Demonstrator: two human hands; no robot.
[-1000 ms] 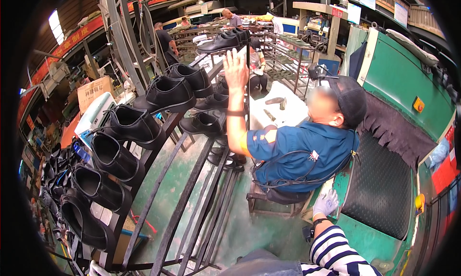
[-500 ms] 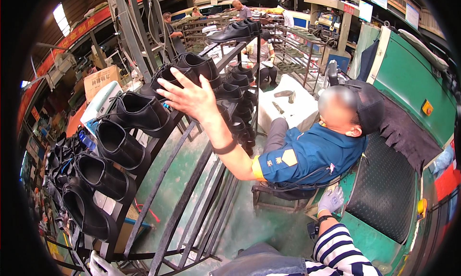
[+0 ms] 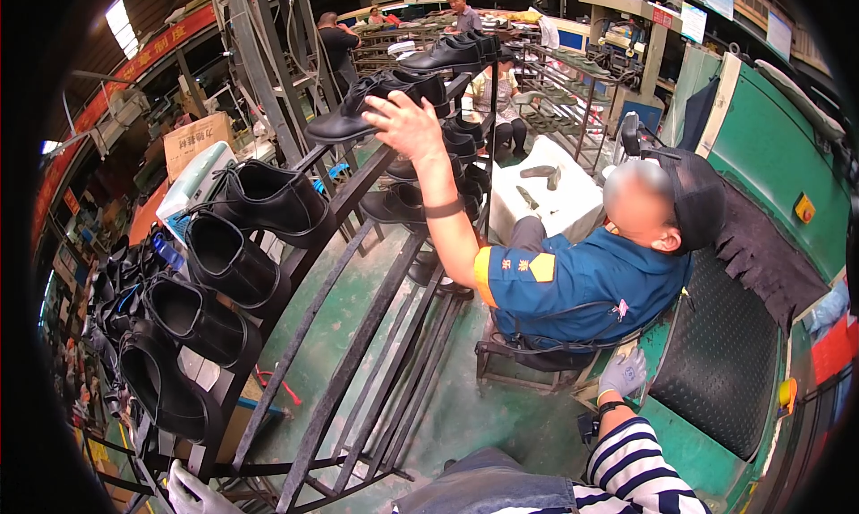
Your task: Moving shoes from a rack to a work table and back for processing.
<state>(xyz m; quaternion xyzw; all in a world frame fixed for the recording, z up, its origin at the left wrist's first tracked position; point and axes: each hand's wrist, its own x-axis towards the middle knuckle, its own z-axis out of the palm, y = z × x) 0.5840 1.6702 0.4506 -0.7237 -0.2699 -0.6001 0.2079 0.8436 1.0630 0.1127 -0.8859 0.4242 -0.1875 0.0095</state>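
Note:
My left hand (image 3: 199,494), in a pale glove, is at the lower left corner beside the black metal shoe rack (image 3: 335,384). Its bent fingers appear closed on the rack's near end, though the frame edge cuts off part of the hand. My right hand (image 3: 624,372), gloved in light grey, lies with its fingers extended on the edge of the green machine (image 3: 693,480). Several black leather shoes (image 3: 192,317) line the rack's top bars. A seated co-worker's bare hand (image 3: 412,125) reaches to another black shoe (image 3: 344,120) farther along.
The co-worker in a blue shirt (image 3: 582,290) sits on a stool between the rack and the machine's black textured belt (image 3: 716,371). Behind stands a white block (image 3: 568,205) with shoe pieces on it. Cardboard box (image 3: 197,143) at the left. Other people work beyond.
The co-worker's hand has moved away along the rack, and the shoes by it now sit farther off, leaving a gap before the near row. My hands stay nearly in place.

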